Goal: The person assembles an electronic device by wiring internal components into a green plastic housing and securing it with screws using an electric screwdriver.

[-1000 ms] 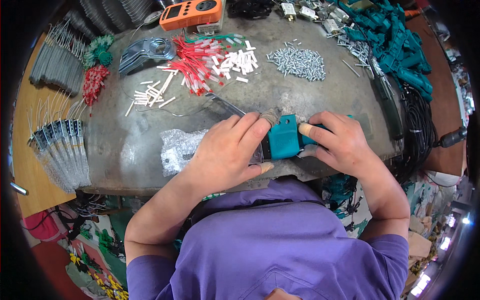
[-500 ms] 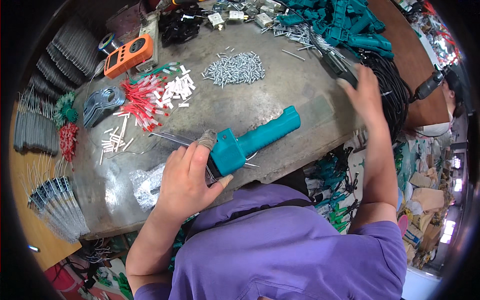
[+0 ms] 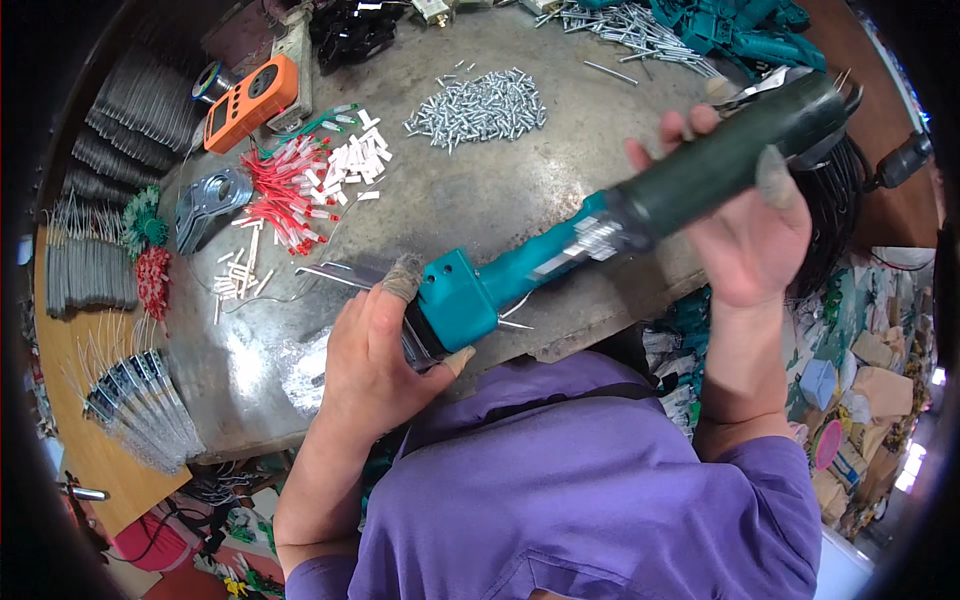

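My left hand (image 3: 372, 355) grips a teal plastic tool housing (image 3: 462, 298) at its boxy end, above the near edge of the metal table. Finger covers are on the thumb and a finger. Thin metal strips (image 3: 345, 272) stick out leftward past this hand, and pale wire ends show under the housing. In my right hand (image 3: 752, 245) is a dark green, cylinder-shaped power screwdriver (image 3: 730, 155) with a silvery collar, slightly blurred. It slants down to the left over the housing's ribbed grip, hiding its far end. Whether its tip touches the housing cannot be made out.
A pile of screws (image 3: 475, 108) lies mid-table. Left of it are red-tipped wires (image 3: 290, 195), white sleeves (image 3: 355, 160), metal brackets (image 3: 212, 205) and an orange meter (image 3: 250, 103). Long metal pins (image 3: 640, 35) and teal housings (image 3: 740, 35) lie at the back right, black cables (image 3: 835, 220) at the right.
My right hand has come back from the right side of the table with the power screwdriver, now over the housing's grip. My left hand keeps its hold on the housing.
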### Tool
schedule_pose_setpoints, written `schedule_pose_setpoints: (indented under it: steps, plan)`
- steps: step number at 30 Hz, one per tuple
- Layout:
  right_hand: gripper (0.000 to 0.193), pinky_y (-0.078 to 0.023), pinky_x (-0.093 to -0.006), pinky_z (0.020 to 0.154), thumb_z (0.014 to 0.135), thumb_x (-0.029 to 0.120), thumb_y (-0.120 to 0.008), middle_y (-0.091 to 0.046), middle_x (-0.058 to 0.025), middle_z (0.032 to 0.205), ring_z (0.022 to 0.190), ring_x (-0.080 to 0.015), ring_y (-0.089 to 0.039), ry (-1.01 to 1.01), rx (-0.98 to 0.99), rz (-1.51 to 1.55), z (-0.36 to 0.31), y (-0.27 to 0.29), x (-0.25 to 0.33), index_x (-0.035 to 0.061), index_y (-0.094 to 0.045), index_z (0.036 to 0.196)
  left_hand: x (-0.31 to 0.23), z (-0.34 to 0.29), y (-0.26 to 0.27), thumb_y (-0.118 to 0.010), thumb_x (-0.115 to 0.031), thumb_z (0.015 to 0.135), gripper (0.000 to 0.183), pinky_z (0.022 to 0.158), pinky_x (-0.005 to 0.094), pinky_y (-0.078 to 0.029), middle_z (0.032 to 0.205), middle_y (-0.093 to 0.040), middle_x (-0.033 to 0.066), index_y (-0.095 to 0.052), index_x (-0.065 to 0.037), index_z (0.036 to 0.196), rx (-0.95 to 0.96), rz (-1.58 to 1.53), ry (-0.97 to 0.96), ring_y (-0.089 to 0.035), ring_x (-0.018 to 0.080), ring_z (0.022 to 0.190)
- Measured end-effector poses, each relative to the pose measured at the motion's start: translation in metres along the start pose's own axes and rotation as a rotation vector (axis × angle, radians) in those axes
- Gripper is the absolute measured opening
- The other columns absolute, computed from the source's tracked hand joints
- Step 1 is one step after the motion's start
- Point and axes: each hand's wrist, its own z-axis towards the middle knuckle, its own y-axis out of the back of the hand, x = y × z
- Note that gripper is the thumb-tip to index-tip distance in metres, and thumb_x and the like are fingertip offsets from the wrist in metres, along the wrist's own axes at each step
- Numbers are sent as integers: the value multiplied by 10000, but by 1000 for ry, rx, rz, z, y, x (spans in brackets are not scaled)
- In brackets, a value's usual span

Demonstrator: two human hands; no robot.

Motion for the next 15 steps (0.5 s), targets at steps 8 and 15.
schedule_pose_setpoints:
  steps: [8,15]
  plan:
    - [233,-376,-523,1082,899,277,-649,-611,-87,951,982,-242,-563,-111,-173,268,8,25,-35,74,-600,1001,-1,1,3,-900,-181,539,944,701,444,-484,1085,-584,184,-375,-25,1308,37,-17,9,-601,369,845]
    - [247,-395,-493,1063,908,291,-638,-610,-83,950,975,-239,-568,-108,-104,229,6,21,-43,78,-596,1027,0,0,1,-899,-185,537,917,694,442,-485,1087,-584,184,-392,-31,1286,-18,-12,-19,-600,361,831]
